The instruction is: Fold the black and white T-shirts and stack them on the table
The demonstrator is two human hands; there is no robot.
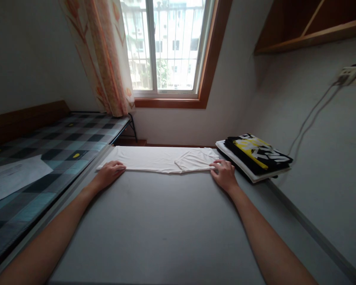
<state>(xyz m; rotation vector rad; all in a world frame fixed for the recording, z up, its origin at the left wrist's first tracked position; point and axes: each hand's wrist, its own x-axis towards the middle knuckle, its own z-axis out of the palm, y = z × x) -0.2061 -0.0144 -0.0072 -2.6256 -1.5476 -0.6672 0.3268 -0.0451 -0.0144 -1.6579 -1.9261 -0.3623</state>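
Observation:
A white shirt lies in a long folded strip across the far end of the grey table, with what looks like a sleeve folded over on its right part. At the strip's near left corner, my left hand has its fingers closed on the edge of the cloth. My right hand pinches the near right corner between thumb and fingers. The fingertips under the cloth are hidden.
A stack of folded clothes, black, yellow and white, sits right of my right hand by the wall. On the left is a bed with a checked mattress and a paper sheet. A window and curtain are beyond.

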